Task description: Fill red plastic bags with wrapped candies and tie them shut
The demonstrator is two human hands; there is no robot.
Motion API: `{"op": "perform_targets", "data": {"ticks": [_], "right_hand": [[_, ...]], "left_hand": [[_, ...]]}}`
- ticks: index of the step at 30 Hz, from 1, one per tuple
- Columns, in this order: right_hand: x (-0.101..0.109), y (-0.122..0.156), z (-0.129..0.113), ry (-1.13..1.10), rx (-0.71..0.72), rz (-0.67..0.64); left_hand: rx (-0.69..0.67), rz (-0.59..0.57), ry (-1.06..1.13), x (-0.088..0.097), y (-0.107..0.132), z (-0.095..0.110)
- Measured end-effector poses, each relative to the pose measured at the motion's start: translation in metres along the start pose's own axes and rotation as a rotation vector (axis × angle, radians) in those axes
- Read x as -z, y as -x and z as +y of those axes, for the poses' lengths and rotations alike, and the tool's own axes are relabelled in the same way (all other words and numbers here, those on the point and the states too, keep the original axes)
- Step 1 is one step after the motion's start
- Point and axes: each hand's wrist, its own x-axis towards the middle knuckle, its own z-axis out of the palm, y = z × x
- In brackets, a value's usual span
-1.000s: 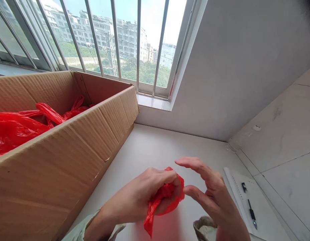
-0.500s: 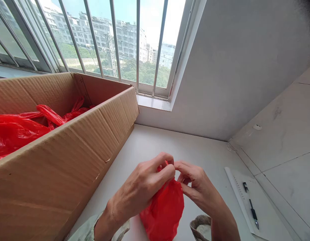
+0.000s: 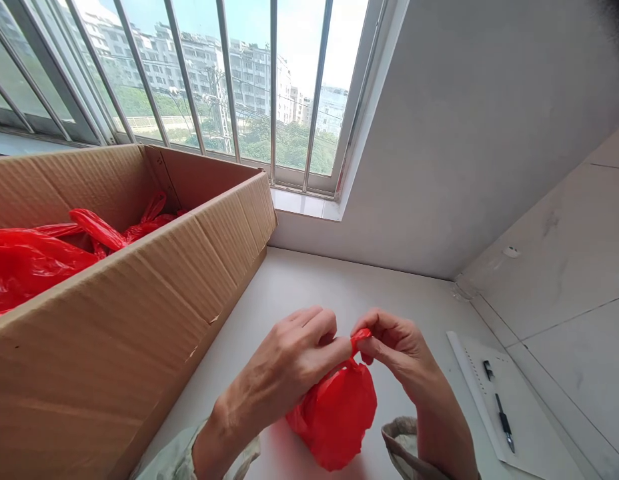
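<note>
A small red plastic bag (image 3: 335, 413) hangs bunched between my hands, just above the white tabletop (image 3: 309, 287). My left hand (image 3: 289, 363) is closed, pinching the bag's gathered top from the left. My right hand (image 3: 397, 350) is closed too, its thumb and fingers pinching a short red end of the bag's neck from the right. Both hands meet at that twisted neck. The bag's rounded body bulges below my fingers.
A large open cardboard box (image 3: 154, 280) fills the left side, with several red plastic bags (image 3: 34, 257) inside. A white notepad (image 3: 509, 407) with a black pen (image 3: 502, 413) lies at the right. A barred window (image 3: 229, 87) and grey walls stand behind.
A second ago my right hand was open beside the crumpled bag in my left fist. Since then it has closed on the bag's top, and the bag now hangs rounded with a twisted neck.
</note>
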Motion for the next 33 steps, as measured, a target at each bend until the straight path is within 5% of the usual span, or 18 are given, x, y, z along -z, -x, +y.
{"op": "perform_targets", "data": {"ticks": [9, 16, 21, 26, 33], "right_hand": [[0.011, -0.006, 0.011, 0.023, 0.001, 0.224], [0.061, -0.032, 0.055, -0.105, -0.050, 0.615], [0.099, -0.038, 0.088, -0.151, -0.092, 0.831], [0.113, -0.037, 0.098, -0.122, -0.108, 0.875], [0.105, -0.035, 0.095, 0.042, -0.156, 0.749]], "left_hand": [[-0.020, -0.181, -0.037, -0.001, 0.002, 0.001], [0.258, -0.693, 0.104, 0.016, 0.004, 0.015], [0.362, -0.874, 0.155, 0.017, 0.006, 0.034], [0.418, -0.929, 0.166, 0.009, 0.005, 0.035], [0.433, -0.881, 0.128, 0.005, 0.016, 0.022]]}}
